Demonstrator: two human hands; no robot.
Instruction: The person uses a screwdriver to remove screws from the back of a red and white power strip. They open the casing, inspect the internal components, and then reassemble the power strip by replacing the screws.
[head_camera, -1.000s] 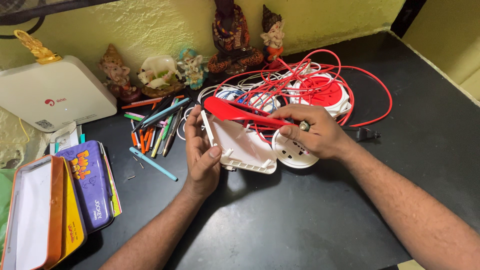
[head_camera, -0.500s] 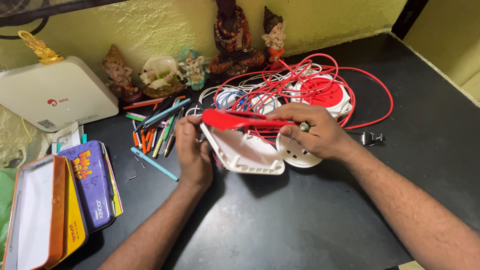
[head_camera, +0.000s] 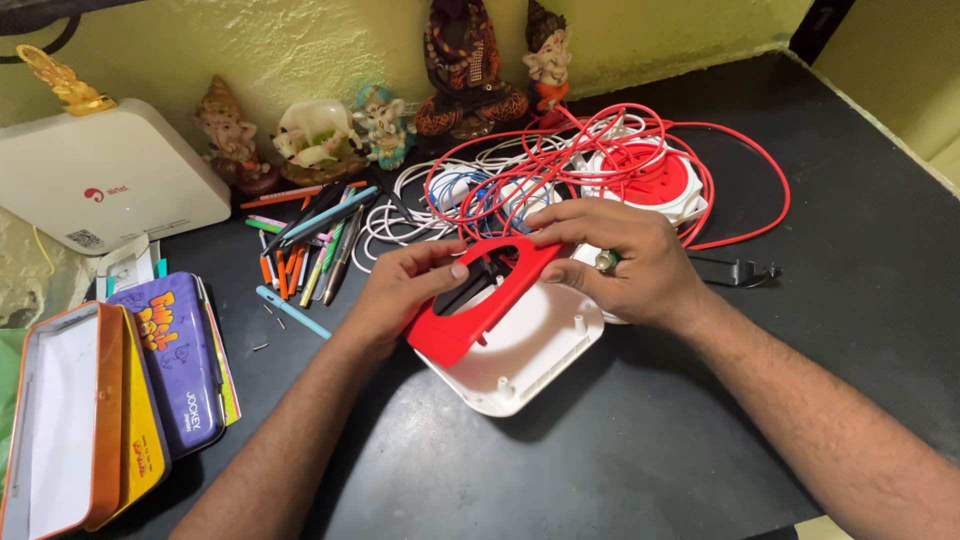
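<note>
Head view, black table (head_camera: 850, 280), yellow wall (head_camera: 300, 40), both hands (head_camera: 400, 290) grasping red cover (head_camera: 480, 300)

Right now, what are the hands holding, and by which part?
Both hold the red cover tilted above the white base. The left hand grips its left edge; the right hand pinches its upper right edge. A small metal part shows under the right fingers.
</note>
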